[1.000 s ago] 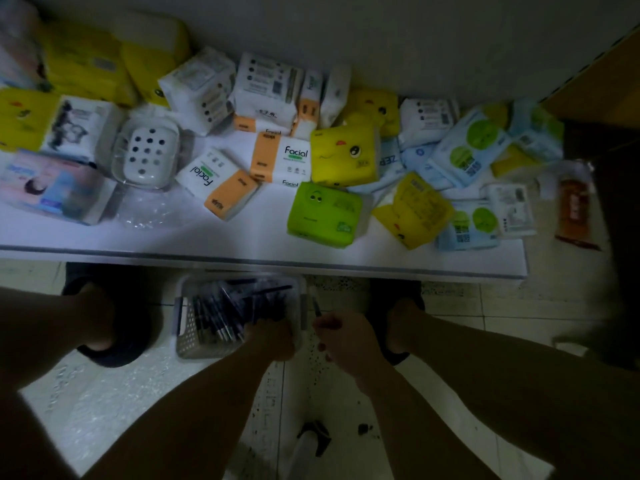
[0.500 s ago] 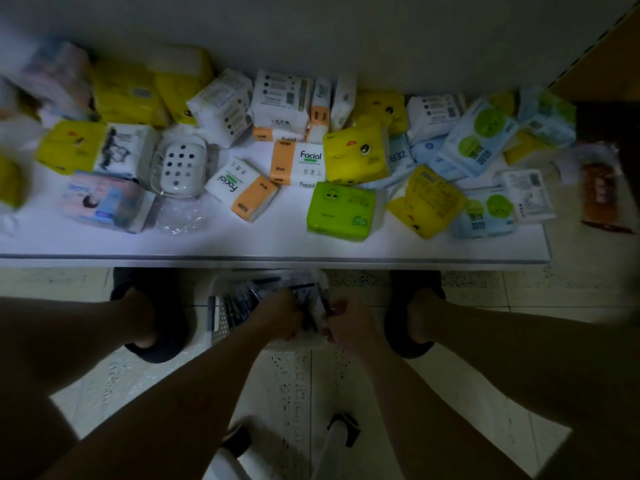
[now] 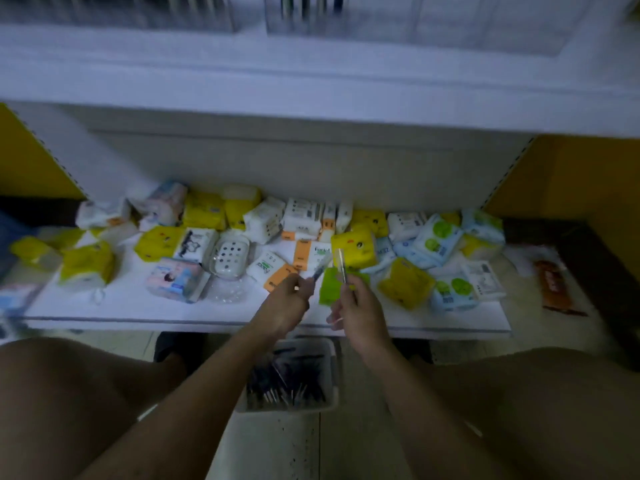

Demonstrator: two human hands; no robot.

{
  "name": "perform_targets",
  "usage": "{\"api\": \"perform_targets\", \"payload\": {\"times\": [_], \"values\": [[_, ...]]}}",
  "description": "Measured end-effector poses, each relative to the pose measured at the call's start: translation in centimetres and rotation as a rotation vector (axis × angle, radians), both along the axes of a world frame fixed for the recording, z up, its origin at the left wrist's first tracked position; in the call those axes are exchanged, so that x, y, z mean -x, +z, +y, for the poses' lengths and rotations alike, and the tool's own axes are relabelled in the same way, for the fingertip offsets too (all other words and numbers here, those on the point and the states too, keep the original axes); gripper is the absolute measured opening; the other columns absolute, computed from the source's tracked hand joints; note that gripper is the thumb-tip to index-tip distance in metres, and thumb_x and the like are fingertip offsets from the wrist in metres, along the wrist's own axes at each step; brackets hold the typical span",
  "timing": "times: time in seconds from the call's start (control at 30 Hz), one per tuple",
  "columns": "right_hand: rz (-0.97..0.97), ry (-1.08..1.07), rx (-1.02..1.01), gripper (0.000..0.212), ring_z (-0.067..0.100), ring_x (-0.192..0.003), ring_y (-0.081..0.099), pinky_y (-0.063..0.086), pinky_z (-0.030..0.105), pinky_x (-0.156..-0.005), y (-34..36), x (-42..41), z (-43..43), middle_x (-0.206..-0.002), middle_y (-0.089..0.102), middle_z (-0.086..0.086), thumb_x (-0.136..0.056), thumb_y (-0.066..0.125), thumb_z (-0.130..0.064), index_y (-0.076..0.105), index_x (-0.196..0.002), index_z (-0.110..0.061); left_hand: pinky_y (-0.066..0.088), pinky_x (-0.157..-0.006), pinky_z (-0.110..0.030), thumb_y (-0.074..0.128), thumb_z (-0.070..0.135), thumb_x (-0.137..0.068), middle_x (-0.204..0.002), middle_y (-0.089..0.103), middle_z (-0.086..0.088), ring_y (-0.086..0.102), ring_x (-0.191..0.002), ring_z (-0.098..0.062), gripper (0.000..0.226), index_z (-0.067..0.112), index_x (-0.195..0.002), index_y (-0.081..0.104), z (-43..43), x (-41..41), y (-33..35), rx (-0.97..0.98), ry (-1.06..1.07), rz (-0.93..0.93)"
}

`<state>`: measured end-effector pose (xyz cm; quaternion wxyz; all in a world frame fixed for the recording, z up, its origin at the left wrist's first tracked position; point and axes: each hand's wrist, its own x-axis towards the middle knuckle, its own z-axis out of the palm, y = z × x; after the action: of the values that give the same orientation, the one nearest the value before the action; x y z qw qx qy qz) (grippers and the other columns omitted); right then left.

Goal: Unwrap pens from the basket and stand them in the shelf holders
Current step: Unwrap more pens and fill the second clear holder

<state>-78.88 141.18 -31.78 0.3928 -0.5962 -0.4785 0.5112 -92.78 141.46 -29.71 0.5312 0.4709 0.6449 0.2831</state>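
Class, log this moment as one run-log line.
left hand grips slanted pen | right hand grips upright pen | basket on floor

Both bare forearms reach forward from between the spread thighs, with the hands raised side by side, close but apart. The left hand [image 3: 287, 303] has its fingers curled, pinching a slim item [image 3: 322, 268] that slants up to the right and is too blurred to name. The right hand [image 3: 358, 311] grips a pen [image 3: 341, 268] upright in curled fingers.
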Motion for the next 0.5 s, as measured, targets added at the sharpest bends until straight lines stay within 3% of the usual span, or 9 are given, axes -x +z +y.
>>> {"api": "perform_targets", "payload": {"times": [0.07, 0.17, 0.33, 0.43, 0.5], "values": [[0.024, -0.028, -0.077, 0.013, 0.002, -0.051, 0.053, 0.043, 0.022, -0.047, 2.7, -0.5, -0.2, -0.073, 0.057, 0.000, -0.103, 0.039, -0.013, 0.051, -0.098, -0.012, 0.027, -0.042, -0.022, 0.040, 0.041, -0.100, -0.056, 0.041, 0.001, 0.033, -0.043, -0.013, 0.023, 0.021, -0.091, 0.050, -0.4, -0.5, 3.0, -0.178, -0.053, -0.036], [-0.010, -0.031, -0.239, 0.015, 0.002, -0.052, 0.042, 0.034, 0.027, -0.055, 6.9, -1.3, -0.7, -0.072, 0.055, -0.005, -0.101, 0.041, -0.011, 0.053, -0.093, -0.015, 0.034, -0.042, -0.023, 0.039, 0.037, -0.101, -0.052, 0.042, 0.000, 0.039, -0.044, -0.015, 0.016, 0.034, -0.107, 0.053, -1.0, -0.9, 7.0, -0.392, -0.117, -0.048], [-0.078, 0.037, -0.479, 0.018, 0.011, -0.056, 0.044, 0.036, 0.027, -0.055, 13.8, -2.1, -2.3, -0.063, 0.049, -0.004, -0.102, 0.044, -0.021, 0.053, -0.088, -0.027, 0.046, -0.060, -0.030, 0.039, 0.011, -0.101, -0.080, 0.060, 0.001, 0.053, -0.063, -0.012, 0.016, 0.011, -0.095, 0.054, -1.8, -1.4, 13.0, -0.504, -0.178, -0.070], [-0.077, 0.057, -0.489, 0.018, 0.013, -0.057, 0.053, 0.045, 0.033, -0.053, 16.6, -2.1, -2.4, -0.062, 0.057, -0.005, -0.099, 0.050, -0.017, 0.057, -0.083, -0.022, 0.041, -0.061, -0.033, 0.040, 0.022, -0.100, -0.070, 0.055, 0.007, 0.046, -0.059, -0.011, 0.022, 0.012, -0.087, 0.055, -2.5, -1.3, 16.2, -0.600, -0.134, -0.081], [-0.131, 0.037, -0.523, 0.018, 0.010, -0.064, 0.057, 0.049, 0.033, -0.060, 18.2, -2.0, -2.2, -0.067, 0.060, -0.005, -0.097, 0.054, -0.019, 0.060, -0.080, -0.023, 0.038, -0.059, -0.031, 0.038, 0.028, -0.102, -0.063, 0.049, 0.009, 0.043, -0.055, -0.008, 0.029, 0.011, -0.088, 0.057, -2.9, -1.1, 18.2, -0.691, -0.122, -0.061]]}}
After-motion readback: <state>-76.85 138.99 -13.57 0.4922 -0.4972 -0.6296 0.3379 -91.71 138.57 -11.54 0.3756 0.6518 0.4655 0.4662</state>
